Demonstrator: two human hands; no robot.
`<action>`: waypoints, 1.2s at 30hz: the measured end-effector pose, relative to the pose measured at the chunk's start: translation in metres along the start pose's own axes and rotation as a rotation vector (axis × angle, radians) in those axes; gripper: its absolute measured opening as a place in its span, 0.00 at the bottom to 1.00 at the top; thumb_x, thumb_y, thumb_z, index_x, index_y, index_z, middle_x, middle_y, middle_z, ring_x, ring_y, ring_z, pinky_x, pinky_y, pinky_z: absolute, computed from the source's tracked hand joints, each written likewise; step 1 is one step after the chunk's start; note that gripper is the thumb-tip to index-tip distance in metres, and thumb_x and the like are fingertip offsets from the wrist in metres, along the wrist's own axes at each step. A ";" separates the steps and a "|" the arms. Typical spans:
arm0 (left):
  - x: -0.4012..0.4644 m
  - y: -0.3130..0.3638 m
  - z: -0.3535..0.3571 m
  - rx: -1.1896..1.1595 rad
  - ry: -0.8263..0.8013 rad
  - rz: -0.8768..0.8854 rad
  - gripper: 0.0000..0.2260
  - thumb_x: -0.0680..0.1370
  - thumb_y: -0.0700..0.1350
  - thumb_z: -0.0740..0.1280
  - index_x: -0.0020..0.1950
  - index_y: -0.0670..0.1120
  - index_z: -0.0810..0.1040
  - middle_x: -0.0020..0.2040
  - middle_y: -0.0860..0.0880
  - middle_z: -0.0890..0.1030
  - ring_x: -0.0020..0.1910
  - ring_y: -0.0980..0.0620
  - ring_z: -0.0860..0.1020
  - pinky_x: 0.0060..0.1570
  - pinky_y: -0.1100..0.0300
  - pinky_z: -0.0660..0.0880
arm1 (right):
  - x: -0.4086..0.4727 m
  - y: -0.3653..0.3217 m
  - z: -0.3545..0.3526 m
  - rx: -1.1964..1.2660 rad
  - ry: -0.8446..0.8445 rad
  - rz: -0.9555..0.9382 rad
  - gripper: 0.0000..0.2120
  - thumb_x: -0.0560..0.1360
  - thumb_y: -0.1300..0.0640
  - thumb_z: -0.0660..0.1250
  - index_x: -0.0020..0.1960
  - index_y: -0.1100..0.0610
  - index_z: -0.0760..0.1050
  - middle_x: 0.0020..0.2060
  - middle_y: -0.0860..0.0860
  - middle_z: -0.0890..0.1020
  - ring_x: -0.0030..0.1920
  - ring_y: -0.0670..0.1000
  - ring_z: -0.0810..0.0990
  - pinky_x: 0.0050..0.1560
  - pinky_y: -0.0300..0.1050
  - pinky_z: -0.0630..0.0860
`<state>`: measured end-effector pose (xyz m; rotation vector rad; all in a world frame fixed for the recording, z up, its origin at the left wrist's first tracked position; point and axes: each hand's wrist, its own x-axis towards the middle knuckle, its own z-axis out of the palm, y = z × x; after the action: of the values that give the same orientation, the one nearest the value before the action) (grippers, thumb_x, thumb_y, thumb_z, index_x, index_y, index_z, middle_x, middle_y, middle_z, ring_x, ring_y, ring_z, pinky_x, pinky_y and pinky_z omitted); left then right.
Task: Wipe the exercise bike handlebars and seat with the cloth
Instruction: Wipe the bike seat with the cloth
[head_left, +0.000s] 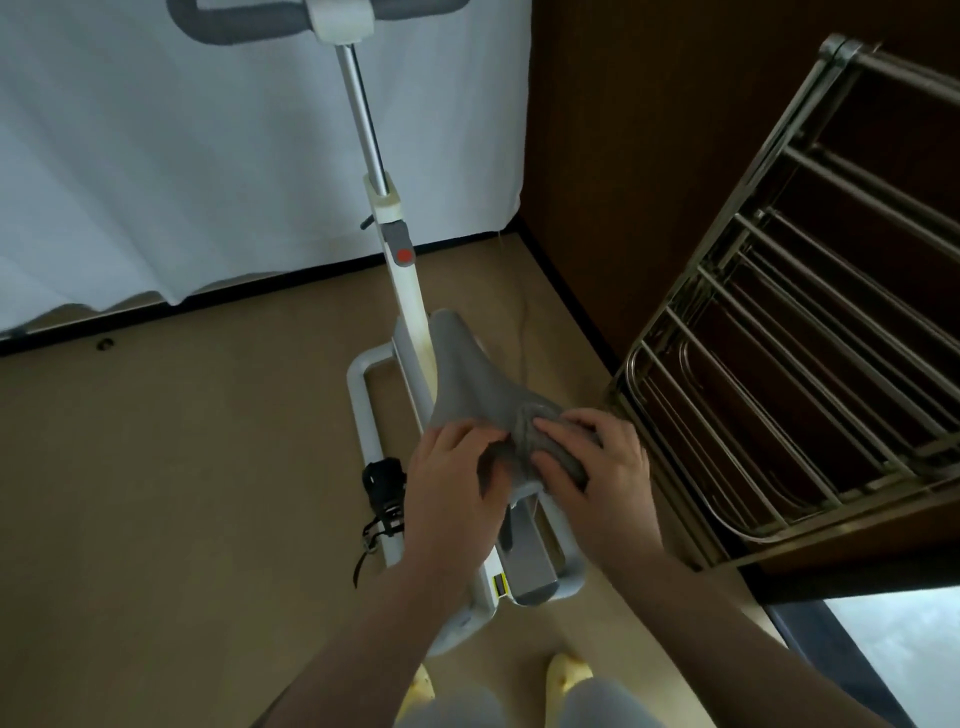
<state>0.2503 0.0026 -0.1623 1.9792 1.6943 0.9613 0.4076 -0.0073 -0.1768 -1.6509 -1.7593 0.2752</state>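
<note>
While both hands bunch the cloth (524, 441) on the seat's (467, 374) rear, left hand (457, 467) and right hand (592, 462) have fingers curled into it. Handlebars (234, 21) sit far ahead up the post (363, 119); rack (810, 291) crowds the right, pedal (382, 483) hangs left below.

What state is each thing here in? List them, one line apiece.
Seat: upright on the bike, its rear end under both hands.
Cloth: bunched on the rear of the seat.
Left hand: holds the cloth's left part.
Right hand: presses the cloth down, fingers curled over it.
Handlebars: untouched.
Metal rack: leaning by the wooden wall.
</note>
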 end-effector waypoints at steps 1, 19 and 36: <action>-0.001 0.000 0.001 0.011 -0.007 -0.006 0.09 0.73 0.43 0.70 0.53 0.50 0.80 0.51 0.55 0.79 0.51 0.60 0.67 0.52 0.61 0.68 | -0.007 -0.005 0.004 -0.052 0.027 0.021 0.16 0.74 0.43 0.61 0.59 0.45 0.78 0.62 0.45 0.72 0.64 0.51 0.69 0.63 0.64 0.66; 0.008 0.006 -0.010 0.029 -0.087 -0.043 0.09 0.73 0.43 0.67 0.52 0.52 0.80 0.51 0.58 0.78 0.50 0.58 0.70 0.51 0.58 0.72 | -0.004 -0.009 0.009 0.042 0.074 -0.067 0.16 0.73 0.59 0.71 0.61 0.53 0.80 0.59 0.47 0.80 0.59 0.48 0.77 0.53 0.44 0.79; 0.004 -0.005 -0.004 -0.041 -0.010 -0.096 0.12 0.67 0.54 0.65 0.48 0.55 0.80 0.48 0.58 0.76 0.48 0.56 0.68 0.50 0.60 0.68 | 0.007 -0.011 0.006 0.127 -0.042 0.122 0.14 0.73 0.53 0.71 0.58 0.47 0.78 0.54 0.42 0.72 0.56 0.44 0.67 0.51 0.28 0.64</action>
<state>0.2445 0.0072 -0.1617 1.8560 1.7322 0.9431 0.3954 -0.0011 -0.1724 -1.6742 -1.6389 0.4715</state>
